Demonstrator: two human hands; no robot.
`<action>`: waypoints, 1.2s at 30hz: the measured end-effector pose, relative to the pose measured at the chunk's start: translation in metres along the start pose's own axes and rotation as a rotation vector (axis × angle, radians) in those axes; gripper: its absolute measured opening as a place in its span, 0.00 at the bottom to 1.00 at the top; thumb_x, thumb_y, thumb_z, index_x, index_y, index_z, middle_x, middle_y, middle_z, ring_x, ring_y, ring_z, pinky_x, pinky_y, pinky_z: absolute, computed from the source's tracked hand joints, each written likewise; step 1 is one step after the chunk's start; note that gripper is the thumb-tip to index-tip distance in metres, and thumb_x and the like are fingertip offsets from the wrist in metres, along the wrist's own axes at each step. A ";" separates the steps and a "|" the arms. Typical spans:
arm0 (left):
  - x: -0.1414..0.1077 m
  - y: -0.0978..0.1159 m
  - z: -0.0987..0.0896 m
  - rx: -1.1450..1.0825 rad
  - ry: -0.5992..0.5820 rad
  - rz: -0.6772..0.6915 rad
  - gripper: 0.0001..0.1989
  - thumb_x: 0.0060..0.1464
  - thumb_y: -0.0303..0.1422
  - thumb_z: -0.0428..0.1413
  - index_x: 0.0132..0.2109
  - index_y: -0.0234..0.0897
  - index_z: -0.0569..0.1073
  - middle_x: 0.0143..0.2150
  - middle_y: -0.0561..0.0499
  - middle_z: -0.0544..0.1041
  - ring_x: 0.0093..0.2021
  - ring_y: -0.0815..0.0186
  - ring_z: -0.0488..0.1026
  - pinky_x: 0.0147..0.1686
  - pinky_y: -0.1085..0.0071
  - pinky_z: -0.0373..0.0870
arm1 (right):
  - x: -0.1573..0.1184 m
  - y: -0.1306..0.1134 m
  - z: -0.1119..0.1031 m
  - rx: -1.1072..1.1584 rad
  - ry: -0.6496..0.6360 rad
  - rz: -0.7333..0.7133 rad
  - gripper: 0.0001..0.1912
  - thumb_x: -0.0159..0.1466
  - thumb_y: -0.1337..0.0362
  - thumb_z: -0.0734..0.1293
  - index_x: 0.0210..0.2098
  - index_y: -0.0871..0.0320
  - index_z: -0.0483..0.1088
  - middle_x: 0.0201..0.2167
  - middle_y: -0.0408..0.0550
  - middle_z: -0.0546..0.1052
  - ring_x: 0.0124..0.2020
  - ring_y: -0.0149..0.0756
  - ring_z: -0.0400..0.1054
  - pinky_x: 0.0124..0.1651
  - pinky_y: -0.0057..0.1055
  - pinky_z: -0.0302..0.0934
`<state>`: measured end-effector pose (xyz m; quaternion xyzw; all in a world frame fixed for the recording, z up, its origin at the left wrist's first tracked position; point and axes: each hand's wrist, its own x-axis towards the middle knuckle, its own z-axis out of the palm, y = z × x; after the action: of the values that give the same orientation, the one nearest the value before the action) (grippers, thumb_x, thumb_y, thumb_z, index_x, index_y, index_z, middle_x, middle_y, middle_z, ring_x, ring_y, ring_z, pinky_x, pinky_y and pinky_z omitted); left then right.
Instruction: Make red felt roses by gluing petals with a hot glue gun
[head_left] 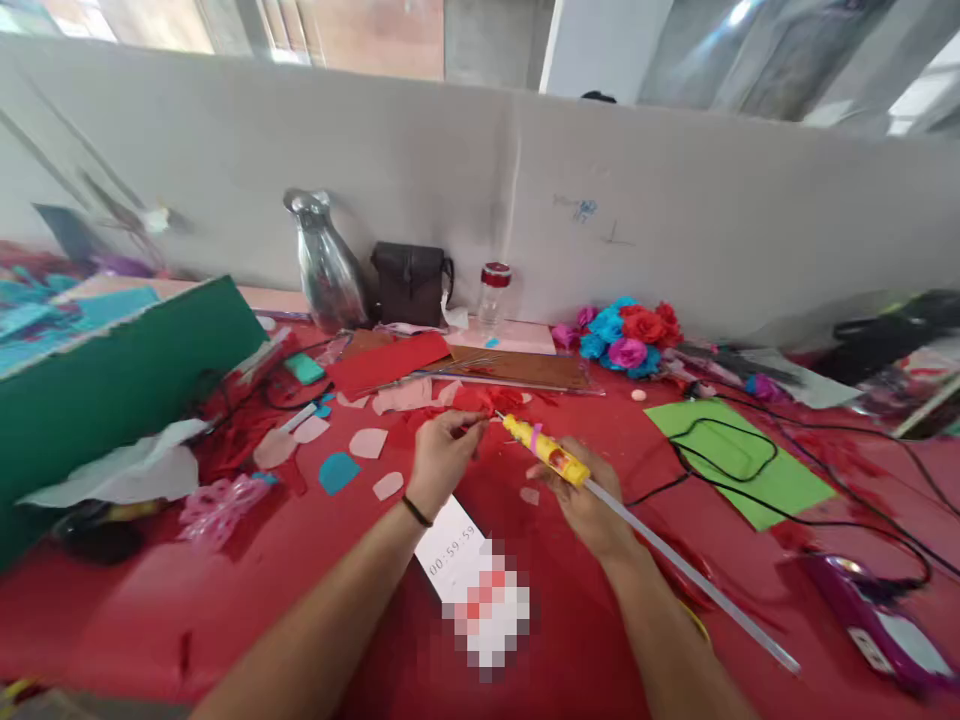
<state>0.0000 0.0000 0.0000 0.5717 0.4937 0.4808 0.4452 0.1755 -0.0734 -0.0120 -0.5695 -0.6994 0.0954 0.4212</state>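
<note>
My right hand is wrapped round a yellow hot glue gun, whose nozzle points to the far left. A long translucent glue stick sticks out of its back end. Close to the nozzle, my left hand pinches a piece of red crepe paper. Whether the tip touches the paper is too small to tell. Below my wrists lies a phone with a timer on its screen. Pink paper petals and a blue petal are scattered left of my left hand.
A paper flower bunch, steel jug, dark bag and red-lidded bottle stand along the wall. Black cable crosses a green sheet at right, near a purple power strip. A green box stands left.
</note>
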 end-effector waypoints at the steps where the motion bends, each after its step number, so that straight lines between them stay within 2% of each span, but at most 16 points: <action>1: -0.001 0.000 0.000 -0.002 0.002 -0.005 0.10 0.46 0.34 0.56 0.33 0.34 0.79 0.21 0.54 0.73 0.18 0.73 0.65 0.20 0.77 0.60 | 0.001 -0.001 0.000 -0.023 0.021 -0.006 0.16 0.64 0.49 0.60 0.30 0.54 0.65 0.25 0.44 0.75 0.29 0.36 0.72 0.29 0.28 0.61; 7: -0.002 0.000 0.000 -0.038 0.027 -0.022 0.08 0.45 0.33 0.56 0.31 0.35 0.79 0.21 0.54 0.73 0.17 0.73 0.66 0.20 0.76 0.61 | 0.005 -0.007 -0.003 -0.171 0.125 -0.056 0.21 0.63 0.45 0.60 0.24 0.55 0.63 0.20 0.43 0.71 0.22 0.34 0.68 0.25 0.28 0.57; 11: -0.001 0.001 0.000 -0.068 0.026 -0.022 0.07 0.44 0.32 0.57 0.30 0.35 0.78 0.22 0.54 0.74 0.17 0.74 0.65 0.19 0.76 0.60 | 0.006 -0.009 -0.004 -0.236 0.142 -0.065 0.22 0.64 0.44 0.58 0.25 0.55 0.63 0.19 0.43 0.70 0.21 0.33 0.66 0.25 0.28 0.54; 15: -0.002 0.003 -0.001 -0.102 0.037 -0.030 0.06 0.44 0.31 0.57 0.30 0.35 0.78 0.20 0.55 0.72 0.17 0.74 0.65 0.19 0.76 0.60 | 0.005 -0.009 -0.005 -0.215 0.154 -0.051 0.23 0.63 0.43 0.58 0.26 0.55 0.64 0.19 0.43 0.71 0.21 0.34 0.66 0.25 0.28 0.56; 20: -0.001 0.002 -0.002 -0.139 0.082 -0.037 0.06 0.44 0.31 0.58 0.31 0.35 0.78 0.21 0.55 0.73 0.18 0.73 0.65 0.20 0.76 0.62 | 0.003 -0.007 -0.006 -0.092 0.092 -0.052 0.17 0.64 0.49 0.62 0.26 0.55 0.66 0.21 0.44 0.73 0.24 0.34 0.69 0.27 0.27 0.59; 22: 0.001 0.000 -0.003 -0.173 0.125 0.008 0.06 0.44 0.32 0.59 0.32 0.35 0.77 0.23 0.54 0.74 0.21 0.71 0.67 0.23 0.75 0.64 | 0.002 -0.007 -0.008 -0.043 0.036 -0.054 0.14 0.63 0.52 0.64 0.27 0.55 0.66 0.23 0.44 0.73 0.25 0.34 0.69 0.27 0.26 0.60; 25: 0.004 -0.002 -0.007 -0.202 0.225 0.146 0.05 0.45 0.32 0.59 0.32 0.36 0.77 0.28 0.52 0.76 0.29 0.68 0.71 0.32 0.73 0.67 | 0.001 -0.006 -0.011 0.058 -0.069 -0.041 0.07 0.62 0.58 0.65 0.33 0.54 0.67 0.25 0.43 0.76 0.27 0.34 0.72 0.29 0.25 0.62; 28: 0.006 -0.004 -0.010 -0.238 0.286 0.258 0.04 0.45 0.30 0.59 0.31 0.36 0.76 0.30 0.51 0.77 0.34 0.66 0.72 0.39 0.70 0.68 | 0.001 -0.005 -0.013 0.136 -0.089 -0.026 0.04 0.62 0.61 0.64 0.37 0.54 0.67 0.27 0.42 0.78 0.27 0.33 0.73 0.29 0.25 0.63; 33: 0.003 -0.007 -0.013 -0.368 0.257 0.305 0.10 0.42 0.26 0.57 0.35 0.38 0.78 0.36 0.50 0.79 0.39 0.63 0.73 0.41 0.68 0.69 | 0.001 0.000 -0.012 0.064 -0.024 -0.019 0.06 0.63 0.60 0.63 0.37 0.53 0.68 0.30 0.45 0.78 0.30 0.36 0.74 0.31 0.27 0.64; 36: 0.001 -0.006 -0.014 -0.448 0.213 0.301 0.08 0.41 0.26 0.59 0.33 0.38 0.79 0.37 0.49 0.78 0.41 0.61 0.73 0.41 0.68 0.70 | 0.001 0.003 -0.013 -0.033 -0.021 0.006 0.08 0.63 0.58 0.62 0.36 0.54 0.68 0.31 0.47 0.78 0.30 0.37 0.74 0.31 0.28 0.64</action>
<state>-0.0143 0.0022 -0.0043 0.4723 0.3289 0.6959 0.4295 0.1868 -0.0754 -0.0055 -0.5776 -0.7035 0.0910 0.4039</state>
